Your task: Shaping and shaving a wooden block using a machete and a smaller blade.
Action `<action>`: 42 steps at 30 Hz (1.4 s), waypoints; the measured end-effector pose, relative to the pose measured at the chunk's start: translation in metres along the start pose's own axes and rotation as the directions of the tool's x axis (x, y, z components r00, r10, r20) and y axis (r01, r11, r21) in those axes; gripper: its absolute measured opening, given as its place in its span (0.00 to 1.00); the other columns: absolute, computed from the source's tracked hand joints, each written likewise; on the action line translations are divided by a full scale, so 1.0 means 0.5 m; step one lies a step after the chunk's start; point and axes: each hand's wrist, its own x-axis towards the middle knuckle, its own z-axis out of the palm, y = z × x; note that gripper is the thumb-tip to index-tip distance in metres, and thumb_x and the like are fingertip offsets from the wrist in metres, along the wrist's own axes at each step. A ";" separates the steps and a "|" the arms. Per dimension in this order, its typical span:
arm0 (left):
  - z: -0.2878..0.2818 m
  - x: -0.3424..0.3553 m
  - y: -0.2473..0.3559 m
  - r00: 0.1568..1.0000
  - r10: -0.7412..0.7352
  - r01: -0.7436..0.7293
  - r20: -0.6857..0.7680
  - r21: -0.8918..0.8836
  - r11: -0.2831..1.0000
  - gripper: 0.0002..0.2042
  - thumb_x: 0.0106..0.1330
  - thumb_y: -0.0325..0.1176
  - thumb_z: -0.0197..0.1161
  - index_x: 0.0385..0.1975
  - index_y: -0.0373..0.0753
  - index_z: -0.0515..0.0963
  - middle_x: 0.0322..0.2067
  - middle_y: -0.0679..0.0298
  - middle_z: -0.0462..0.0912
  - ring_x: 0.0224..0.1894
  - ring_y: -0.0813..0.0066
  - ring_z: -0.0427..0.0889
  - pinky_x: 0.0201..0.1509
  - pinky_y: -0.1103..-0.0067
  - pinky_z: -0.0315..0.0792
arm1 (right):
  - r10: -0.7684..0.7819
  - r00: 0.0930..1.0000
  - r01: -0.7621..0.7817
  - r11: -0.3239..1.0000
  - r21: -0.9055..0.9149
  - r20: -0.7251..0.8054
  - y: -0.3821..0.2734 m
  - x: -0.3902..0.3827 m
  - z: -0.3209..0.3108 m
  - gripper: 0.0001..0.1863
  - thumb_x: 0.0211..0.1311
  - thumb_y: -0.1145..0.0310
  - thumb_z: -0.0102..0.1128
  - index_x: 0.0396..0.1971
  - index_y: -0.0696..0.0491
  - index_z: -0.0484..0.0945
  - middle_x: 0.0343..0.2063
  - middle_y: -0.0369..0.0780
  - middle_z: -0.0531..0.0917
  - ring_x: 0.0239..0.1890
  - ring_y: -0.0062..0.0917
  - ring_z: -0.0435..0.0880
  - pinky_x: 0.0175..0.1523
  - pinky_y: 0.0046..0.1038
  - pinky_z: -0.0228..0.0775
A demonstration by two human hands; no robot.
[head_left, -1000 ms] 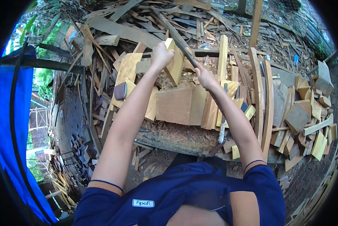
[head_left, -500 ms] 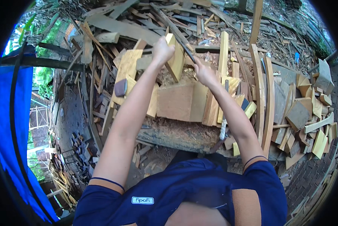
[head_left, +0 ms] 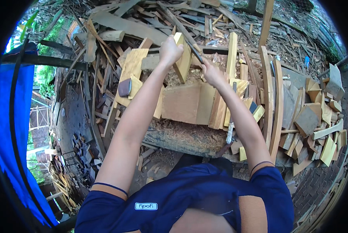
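Observation:
My left hand (head_left: 171, 51) is closed round the upper end of a light yellow wooden board (head_left: 184, 61), which stands on edge, tilted. My right hand (head_left: 214, 74) grips a dark, narrow tool (head_left: 197, 55) just right of the board; its kind is not plain from here. The board's lower end comes down behind a large wooden block (head_left: 181, 103) with a flat front face. Wood chips and sawdust lie round the board's foot. The palm side of each hand is hidden.
A log bench (head_left: 181, 140) runs across in front of me. Left of the block lies a dark reddish-brown block (head_left: 124, 87). A tool with a whitish wrapped handle (head_left: 230, 133) lies at right. Curved planks (head_left: 276, 105) stand beside heaped offcuts (head_left: 308, 118); scrap wood (head_left: 127, 29) covers the far ground.
The whole view has shifted slightly. My hands keep nearly the same places, both still gripping the board and the dark tool.

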 end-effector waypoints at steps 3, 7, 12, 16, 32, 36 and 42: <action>-0.016 0.004 -0.050 0.999 -0.006 0.007 -0.038 0.023 1.000 0.20 0.54 0.38 0.65 0.43 0.33 0.75 0.40 0.44 0.82 0.45 0.47 0.81 0.51 0.64 0.74 | 0.095 0.984 -0.132 0.956 0.263 0.148 -0.029 0.016 0.002 0.25 0.73 0.55 0.37 0.68 0.39 0.57 0.24 0.48 0.79 0.20 0.38 0.80 0.23 0.41 0.74; -0.029 -0.030 -0.061 0.996 0.068 -0.071 -0.061 -0.054 0.996 0.19 0.55 0.35 0.64 0.45 0.33 0.73 0.39 0.43 0.82 0.44 0.44 0.81 0.49 0.61 0.74 | 0.208 0.847 -0.520 0.514 0.683 0.488 -0.058 -0.020 -0.058 0.24 0.74 0.55 0.37 0.67 0.37 0.58 0.16 0.33 0.67 0.13 0.17 0.68 0.16 0.22 0.66; -0.056 -0.149 -0.089 0.969 0.163 -0.214 -0.186 -0.296 0.931 0.18 0.60 0.31 0.61 0.49 0.34 0.70 0.38 0.47 0.82 0.42 0.48 0.82 0.47 0.64 0.74 | 0.281 0.883 -0.470 0.503 0.725 0.377 -0.040 -0.113 -0.138 0.24 0.74 0.54 0.38 0.69 0.32 0.55 0.17 0.32 0.67 0.13 0.15 0.65 0.17 0.20 0.63; -0.051 -0.267 -0.180 0.963 0.073 -0.186 -0.259 -0.447 0.875 0.18 0.61 0.30 0.63 0.50 0.34 0.70 0.37 0.51 0.82 0.42 0.56 0.83 0.47 0.69 0.74 | 0.256 0.907 -0.419 0.625 0.659 0.334 -0.058 -0.200 -0.194 0.26 0.74 0.54 0.39 0.70 0.34 0.54 0.15 0.30 0.64 0.11 0.15 0.64 0.15 0.19 0.61; -0.066 -0.522 -0.180 0.979 0.023 -0.148 -0.204 -0.621 0.770 0.19 0.61 0.23 0.64 0.53 0.36 0.77 0.49 0.60 0.83 0.53 0.75 0.79 0.57 0.80 0.69 | 0.203 0.929 -0.211 0.977 0.006 -0.309 0.014 -0.485 -0.091 0.20 0.66 0.59 0.55 0.57 0.44 0.71 0.28 0.49 0.84 0.32 0.47 0.84 0.35 0.41 0.74; -0.090 -0.547 -0.174 0.903 0.347 -0.414 -0.254 -0.298 0.860 0.26 0.52 0.20 0.62 0.54 0.45 0.77 0.53 0.64 0.81 0.57 0.63 0.78 0.62 0.73 0.70 | 0.322 0.824 -0.405 0.910 -0.087 -0.466 0.076 -0.543 -0.114 0.23 0.63 0.57 0.60 0.58 0.43 0.72 0.32 0.48 0.85 0.33 0.46 0.85 0.37 0.42 0.75; -0.110 -0.576 -0.170 0.759 0.630 -0.607 -0.167 0.169 0.776 0.23 0.56 0.26 0.57 0.52 0.56 0.80 0.53 0.72 0.81 0.57 0.63 0.78 0.60 0.69 0.72 | 0.301 0.659 -0.480 0.874 -0.077 -0.689 0.208 -0.640 -0.148 0.25 0.61 0.56 0.61 0.58 0.43 0.73 0.48 0.46 0.81 0.45 0.45 0.82 0.46 0.40 0.74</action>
